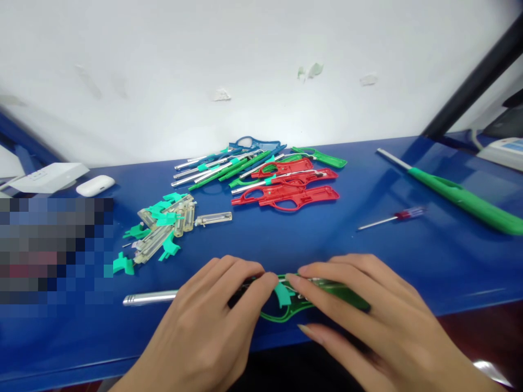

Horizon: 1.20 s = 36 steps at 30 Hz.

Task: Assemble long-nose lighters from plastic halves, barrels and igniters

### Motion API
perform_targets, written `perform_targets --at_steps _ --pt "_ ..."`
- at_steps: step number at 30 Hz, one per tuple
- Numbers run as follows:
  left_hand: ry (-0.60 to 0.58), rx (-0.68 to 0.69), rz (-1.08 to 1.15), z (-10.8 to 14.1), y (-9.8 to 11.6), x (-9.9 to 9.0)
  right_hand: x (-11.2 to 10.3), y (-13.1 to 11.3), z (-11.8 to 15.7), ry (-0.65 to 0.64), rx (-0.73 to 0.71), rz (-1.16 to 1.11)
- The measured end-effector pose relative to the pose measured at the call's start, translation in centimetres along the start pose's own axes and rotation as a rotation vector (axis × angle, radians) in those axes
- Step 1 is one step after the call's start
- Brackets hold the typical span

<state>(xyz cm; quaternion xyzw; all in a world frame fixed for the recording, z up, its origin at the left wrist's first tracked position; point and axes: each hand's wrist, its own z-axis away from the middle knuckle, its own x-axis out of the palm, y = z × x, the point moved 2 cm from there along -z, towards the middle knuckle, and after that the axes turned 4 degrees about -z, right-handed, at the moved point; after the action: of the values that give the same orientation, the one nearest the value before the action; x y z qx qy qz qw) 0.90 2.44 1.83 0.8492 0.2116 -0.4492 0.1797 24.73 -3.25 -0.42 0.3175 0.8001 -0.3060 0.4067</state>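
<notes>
My left hand (212, 316) curls over the front of an opened green casing (297, 307), thumb beside its teal trigger (283, 294); the metal tube (149, 298) projects left. My right hand (368, 305) lays its fingertips on the rear portion, thumb spread below. Beyond my left hand lie clear tanks (214, 218) and loose teal pieces (169, 247); at centre, red casing parts (322, 194) near blue casing parts (269, 146); at right, a screwdriver (408, 213) and a closed green lighter (461, 198).
</notes>
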Motion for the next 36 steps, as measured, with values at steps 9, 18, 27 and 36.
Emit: perform_targets --at_steps 9,18,27,36 --pt "0.013 0.009 -0.027 -0.02 -0.03 -0.1 0.11 -0.37 -0.24 -0.005 -0.014 -0.026" --pt "-0.01 0.019 -0.078 0.08 0.18 -0.3 -0.27 -0.56 -0.38 0.018 -0.016 -0.02" --pt "0.001 0.036 -0.103 0.1 0.31 -0.41 0.01 -0.32 -0.38 0.012 -0.01 -0.005" --pt "0.002 0.025 -0.083 -0.1 0.36 -0.43 -0.02 -0.46 -0.53 0.012 -0.009 -0.006"
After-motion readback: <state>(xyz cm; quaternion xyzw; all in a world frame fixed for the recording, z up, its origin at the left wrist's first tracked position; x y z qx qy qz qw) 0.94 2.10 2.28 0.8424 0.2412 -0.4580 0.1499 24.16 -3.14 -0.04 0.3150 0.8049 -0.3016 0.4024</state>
